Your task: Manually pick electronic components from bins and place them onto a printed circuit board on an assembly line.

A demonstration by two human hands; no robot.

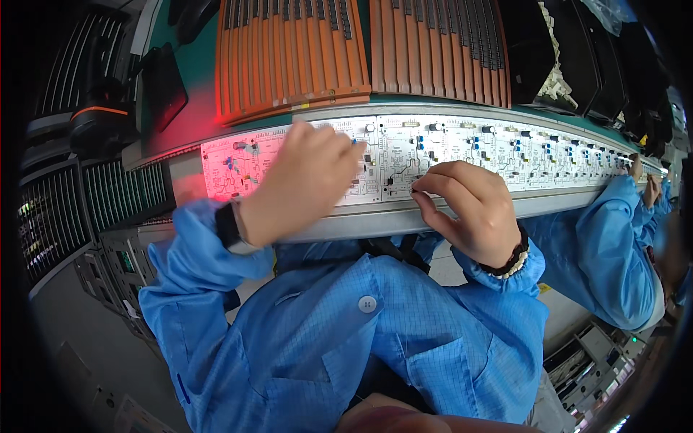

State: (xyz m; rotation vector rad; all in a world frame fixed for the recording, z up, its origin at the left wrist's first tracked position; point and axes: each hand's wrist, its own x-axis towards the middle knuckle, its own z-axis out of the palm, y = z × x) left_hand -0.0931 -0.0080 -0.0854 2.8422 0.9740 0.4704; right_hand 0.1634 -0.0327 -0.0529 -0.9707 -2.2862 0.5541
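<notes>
A row of white circuit boards dotted with small parts lies along a metal rail in front of me. My left hand is curled over the leftmost board; slightly smeared, its fingers are bent together and the tips are mostly hidden. Just right of the seam between two boards, my right hand pinches thumb and forefinger low over the second board's lower left part. Something tiny and dark shows at those fingertips, too small to name.
Two orange slotted racks with black parts stand behind the rail. Far right, a co-worker's blue sleeve reaches to the same row. A dark bin with pale pieces sits at the back right. Red light falls on the left end.
</notes>
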